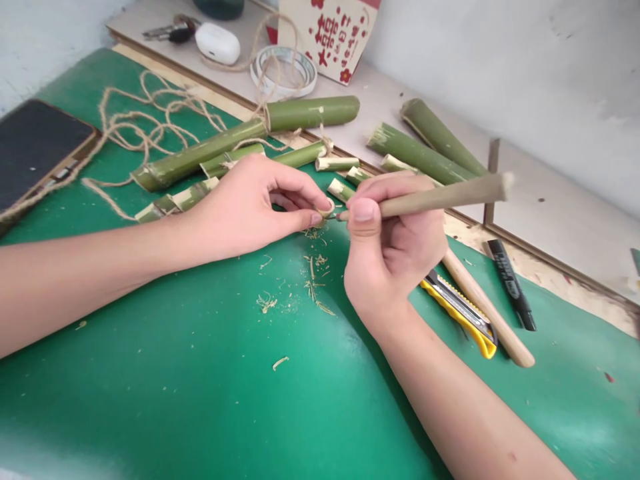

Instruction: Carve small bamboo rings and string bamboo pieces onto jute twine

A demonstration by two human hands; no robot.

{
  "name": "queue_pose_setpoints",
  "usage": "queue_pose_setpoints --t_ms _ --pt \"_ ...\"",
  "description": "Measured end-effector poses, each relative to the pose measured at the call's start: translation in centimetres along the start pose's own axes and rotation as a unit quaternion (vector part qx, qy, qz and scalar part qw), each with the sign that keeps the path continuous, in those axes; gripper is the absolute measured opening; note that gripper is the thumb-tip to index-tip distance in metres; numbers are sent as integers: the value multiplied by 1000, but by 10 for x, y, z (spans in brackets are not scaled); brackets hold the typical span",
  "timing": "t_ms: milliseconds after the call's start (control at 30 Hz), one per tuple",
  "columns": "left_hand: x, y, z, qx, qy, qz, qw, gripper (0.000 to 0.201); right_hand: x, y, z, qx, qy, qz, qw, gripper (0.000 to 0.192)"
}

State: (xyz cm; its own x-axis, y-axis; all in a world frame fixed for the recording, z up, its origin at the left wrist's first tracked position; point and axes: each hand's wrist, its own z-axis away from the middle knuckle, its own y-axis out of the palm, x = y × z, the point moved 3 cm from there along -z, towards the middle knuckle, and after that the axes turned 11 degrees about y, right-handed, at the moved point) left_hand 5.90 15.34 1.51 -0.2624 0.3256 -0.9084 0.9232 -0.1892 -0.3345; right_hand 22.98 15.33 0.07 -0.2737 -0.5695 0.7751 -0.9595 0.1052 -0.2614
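Between the thumb and fingers of my left hand is a small bamboo piece with a round open end. My right hand is closed around a carving tool with a wooden handle. Its thin tip meets the bamboo piece; the blade's exact shape is too small to tell. Pale shavings are scattered on the green mat below. Just beyond the hands lie short cut bamboo pieces. Longer bamboo tubes tied with twine rest behind my left hand.
Right of my right hand lie a yellow utility knife, a wooden rod and a black marker. Thick bamboo tubes sit at the back right. A phone, tape rolls, a white case and keys are farther off.
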Motion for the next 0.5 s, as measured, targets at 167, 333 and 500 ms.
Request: queue_pose_setpoints --t_ms 167,333,500 --pt "-4 0 0 -14 -15 2 1000 14 0 -1 1 1 22 -21 1000 21" --pt "-3 0 -1 -8 -12 0 1000 14 2 2 0 29 15 20 999 20" --pt "-3 0 -1 -8 -12 -9 1000 18 0 0 0 -15 -12 -4 1000 18"
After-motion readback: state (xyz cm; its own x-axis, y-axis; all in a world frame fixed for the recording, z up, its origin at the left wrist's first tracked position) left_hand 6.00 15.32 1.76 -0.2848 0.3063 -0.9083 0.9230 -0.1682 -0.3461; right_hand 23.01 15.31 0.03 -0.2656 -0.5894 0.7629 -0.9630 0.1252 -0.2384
